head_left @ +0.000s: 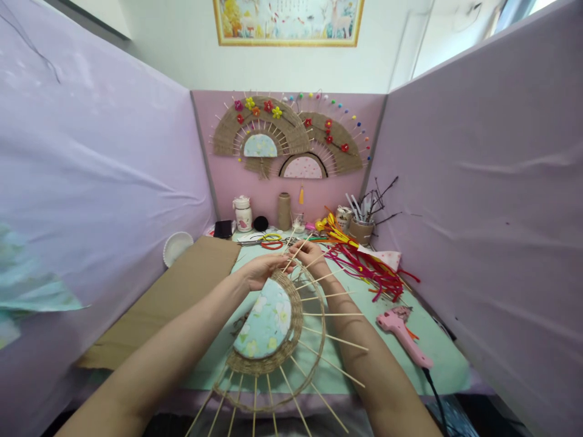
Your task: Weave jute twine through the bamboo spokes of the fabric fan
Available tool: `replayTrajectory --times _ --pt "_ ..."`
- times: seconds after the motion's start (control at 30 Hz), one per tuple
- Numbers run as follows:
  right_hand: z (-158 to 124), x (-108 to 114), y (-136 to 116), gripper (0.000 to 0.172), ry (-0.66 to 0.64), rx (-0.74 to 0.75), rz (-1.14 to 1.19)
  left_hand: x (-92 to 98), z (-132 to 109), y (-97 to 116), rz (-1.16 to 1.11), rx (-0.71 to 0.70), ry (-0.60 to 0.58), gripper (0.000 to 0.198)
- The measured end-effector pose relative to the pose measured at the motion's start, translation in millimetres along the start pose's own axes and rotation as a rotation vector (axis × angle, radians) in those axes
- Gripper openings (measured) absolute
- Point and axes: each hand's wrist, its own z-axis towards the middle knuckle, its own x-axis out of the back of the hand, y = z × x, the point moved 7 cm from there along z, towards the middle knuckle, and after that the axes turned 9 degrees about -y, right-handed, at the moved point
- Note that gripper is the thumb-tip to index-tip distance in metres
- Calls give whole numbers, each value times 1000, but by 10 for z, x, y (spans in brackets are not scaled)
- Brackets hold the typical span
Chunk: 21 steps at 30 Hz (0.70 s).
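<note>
A half-round woven fan is held up over the table, tilted on its side. Floral mint fabric covers its middle, edged by a band of woven twine, and thin wooden sticks spread outward from it. A loop of twine runs across the sticks farther out. My left hand is closed on the fan's upper end, near the first sticks. Beside it my right hand pinches at the twine and sticks; exactly what lies between those fingertips is too small to tell.
A pink hot glue gun with a cord lies at right, near red and yellow pipe cleaners. Cardboard covers the left side. Scissors, a twine spool and a white bottle are at the back, below finished fans.
</note>
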Motion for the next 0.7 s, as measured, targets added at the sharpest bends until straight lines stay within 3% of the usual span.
replayTrajectory --times 0.3,0.47,0.7 --pt "29 238 -162 15 58 85 -93 -14 72 -7 -71 15 -78 20" --pt "187 404 -280 14 101 147 -121 -9 81 -41 -91 22 -99 21" --pt "432 381 -339 19 134 199 -42 -61 33 -14 -116 14 -127 19"
